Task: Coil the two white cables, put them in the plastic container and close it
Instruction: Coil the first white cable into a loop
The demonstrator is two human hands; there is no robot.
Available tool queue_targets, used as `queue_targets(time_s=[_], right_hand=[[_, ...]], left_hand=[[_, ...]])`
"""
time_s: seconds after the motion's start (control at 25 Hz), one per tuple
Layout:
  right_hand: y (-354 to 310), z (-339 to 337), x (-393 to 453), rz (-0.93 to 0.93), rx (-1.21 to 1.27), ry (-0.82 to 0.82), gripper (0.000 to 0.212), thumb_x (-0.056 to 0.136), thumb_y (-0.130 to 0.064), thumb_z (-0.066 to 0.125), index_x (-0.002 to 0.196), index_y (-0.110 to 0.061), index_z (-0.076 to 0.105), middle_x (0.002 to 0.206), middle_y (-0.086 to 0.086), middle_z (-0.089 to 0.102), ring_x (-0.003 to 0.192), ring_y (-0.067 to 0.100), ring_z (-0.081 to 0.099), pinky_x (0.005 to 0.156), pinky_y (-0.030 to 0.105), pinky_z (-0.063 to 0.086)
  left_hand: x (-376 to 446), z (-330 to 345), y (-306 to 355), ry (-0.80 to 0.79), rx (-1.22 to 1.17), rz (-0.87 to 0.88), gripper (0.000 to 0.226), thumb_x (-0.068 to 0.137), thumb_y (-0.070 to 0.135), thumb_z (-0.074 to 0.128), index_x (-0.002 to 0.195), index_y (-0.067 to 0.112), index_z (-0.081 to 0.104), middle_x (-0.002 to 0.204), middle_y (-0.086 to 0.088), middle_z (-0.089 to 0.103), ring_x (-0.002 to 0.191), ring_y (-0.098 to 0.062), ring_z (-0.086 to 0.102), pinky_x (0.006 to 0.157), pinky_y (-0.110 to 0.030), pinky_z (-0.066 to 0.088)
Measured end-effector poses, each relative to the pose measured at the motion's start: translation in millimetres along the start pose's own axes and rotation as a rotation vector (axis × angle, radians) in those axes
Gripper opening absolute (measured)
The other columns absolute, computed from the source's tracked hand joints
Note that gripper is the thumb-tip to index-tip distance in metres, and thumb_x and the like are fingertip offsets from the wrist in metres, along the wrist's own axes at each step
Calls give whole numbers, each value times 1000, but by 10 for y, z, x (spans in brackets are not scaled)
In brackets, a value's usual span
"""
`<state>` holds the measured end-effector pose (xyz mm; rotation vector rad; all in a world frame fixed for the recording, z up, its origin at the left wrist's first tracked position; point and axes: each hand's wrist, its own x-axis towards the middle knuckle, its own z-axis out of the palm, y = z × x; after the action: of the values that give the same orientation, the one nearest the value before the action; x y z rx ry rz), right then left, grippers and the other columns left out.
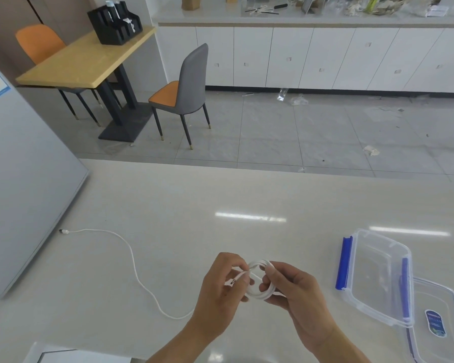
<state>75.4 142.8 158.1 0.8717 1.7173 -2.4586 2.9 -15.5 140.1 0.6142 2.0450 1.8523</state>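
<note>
While both hands, left hand [220, 286] and right hand [296, 292], curl their fingers round one coiled white cable [260, 281] above the pale tabletop [220, 205], one clear plastic container [378, 273] and one clear lid [438, 326] lie to the right.

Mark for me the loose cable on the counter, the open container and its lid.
loose cable [131, 254]: head view, on its mid-run across the counter.
container [344, 263]: head view, on its blue left clip.
lid [436, 319]: head view, on its label sticker.
</note>
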Motion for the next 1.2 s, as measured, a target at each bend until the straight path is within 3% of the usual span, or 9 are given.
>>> queue_targets(time_s=[0.12, 0.28, 0.6, 0.8, 0.92, 1.04, 1.12, 1.2], right_hand=[[-1, -89, 0, -5, -15, 13, 17, 94, -19, 64, 96, -14, 80, 75, 5, 74, 72, 17, 73, 70, 29, 60], [15, -287, 12, 33, -67, 71, 16, 92, -22, 67, 97, -19, 81, 83, 2, 80, 78, 17, 76, 69, 27, 61], [180, -951, 163, 191, -258, 120, 17, 90, -12, 70, 94, -23, 82, 89, 6, 81, 85, 20, 76, 69, 24, 60], [258, -1260, 524, 196, -351, 254, 17, 86, -9, 72, 83, -23, 81, 78, 3, 80, 72, 16, 74, 61, 22, 59], [312, -1346, 834, 175, -484, 331, 14, 83, -13, 72, 82, -25, 80, 76, -1, 79, 76, 23, 75, 67, 31, 63], [343, -1377, 1082, 178, -653, 374, 18, 81, -22, 71, 74, -38, 75, 67, -11, 74, 65, 13, 69, 65, 32, 60], [369, -1422, 1218, 191, -722, 381, 14, 82, -26, 69, 84, -36, 77, 67, -16, 71, 63, 5, 63, 55, 24, 51], [395, -1466, 1329, 213, -769, 399, 19, 83, -27, 67, 98, -32, 78, 80, -12, 73, 71, 8, 65, 54, 22, 45]], left_hand=[[19, 90, 28, 12, -216, -201, 16, 85, 33, 64, 93, 19, 66, 96, 1, 73, 80, -23, 75, 60, -38, 63], [133, 113, -21, -72, -339, -412, 11, 84, 20, 68, 92, 12, 69, 96, -11, 77, 88, -29, 76, 66, -34, 60], [480, 543, -370, -251, -235, -672, 9, 82, 15, 77, 88, 12, 71, 96, -13, 78, 84, -25, 76, 68, -30, 59], [811, 824, -623, -276, -231, -742, 11, 83, 11, 77, 91, 9, 70, 92, -11, 79, 83, -22, 77, 70, -29, 59], [1042, 982, -816, -230, -96, -723, 7, 83, 2, 73, 87, 7, 71, 81, -7, 78, 71, -16, 74, 67, -28, 61], [1239, 1120, -994, -188, 57, -681, 8, 82, -1, 74, 83, 6, 70, 75, -7, 74, 63, -14, 67, 69, -31, 63], [1347, 1213, -1102, -172, 147, -658, 10, 82, 0, 74, 80, 9, 70, 75, -8, 73, 61, -16, 64, 69, -34, 60], [1425, 1289, -1200, -182, 273, -624, 15, 81, 5, 74, 77, 19, 68, 75, -4, 72, 60, -15, 62, 64, -30, 56]])
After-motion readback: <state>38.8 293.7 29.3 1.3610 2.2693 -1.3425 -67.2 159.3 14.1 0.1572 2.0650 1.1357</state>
